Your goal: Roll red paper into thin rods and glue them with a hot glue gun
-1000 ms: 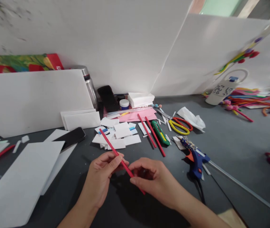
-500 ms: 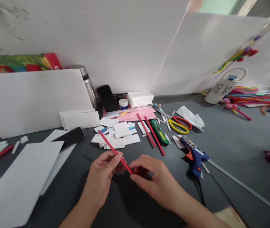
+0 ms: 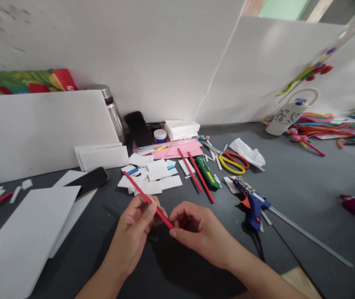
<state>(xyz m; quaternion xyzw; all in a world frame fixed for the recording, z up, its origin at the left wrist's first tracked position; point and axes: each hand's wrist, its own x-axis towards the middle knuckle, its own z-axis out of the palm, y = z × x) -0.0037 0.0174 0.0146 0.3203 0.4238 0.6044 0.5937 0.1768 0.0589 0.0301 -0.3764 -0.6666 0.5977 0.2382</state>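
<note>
A thin red stick (image 3: 136, 188), perhaps a straw or a rolled strip, slants across the space between my hands. My left hand (image 3: 136, 226) is closed on its middle, the thumb laid along the top. At the stick's near end, the thumb and fingers of my right hand (image 3: 198, 230) pinch the tip. Beyond them, two similar red sticks (image 3: 200, 177) lie side by side on the dark table. Beside those is a green utility knife (image 3: 208, 172). Small white cut pieces (image 3: 157, 170) are heaped just past my left hand.
To the right rests a blue hot glue gun (image 3: 255, 207) with a long clear glue stick. Scissors (image 3: 233, 162) with red and yellow handles lie behind it. White boards (image 3: 30, 232) and a black phone (image 3: 93, 180) are on the left. A white bottle (image 3: 286, 118) stands back right.
The view has shifted slightly, so the table things sit a little farther left. Both hands keep hold of the red stick in almost the same pose.
</note>
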